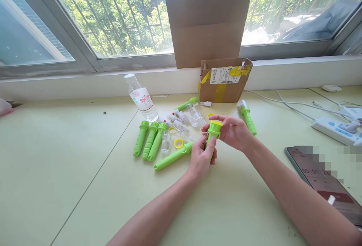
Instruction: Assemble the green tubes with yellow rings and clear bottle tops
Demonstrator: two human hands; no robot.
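My left hand (203, 154) is wrapped round a green handle (213, 131), which stands nearly upright with its threaded end up. A yellow ring (216, 123) sits at the top of the threads. The fingers of my right hand (233, 132) pinch the edge of this ring. Just left of my left hand lies another green handle (172, 159), with a loose yellow ring (178, 143) behind it. Three green handles (152, 140) lie side by side farther left. Clear plastic tubes and white pieces (181, 125) are scattered behind my hands.
A water bottle (143, 100) stands at the back left, and an open cardboard box (223, 83) at the back. To the right are a green handle with a clear top (248, 119), a power strip (336, 129), cables and a phone (322, 182).
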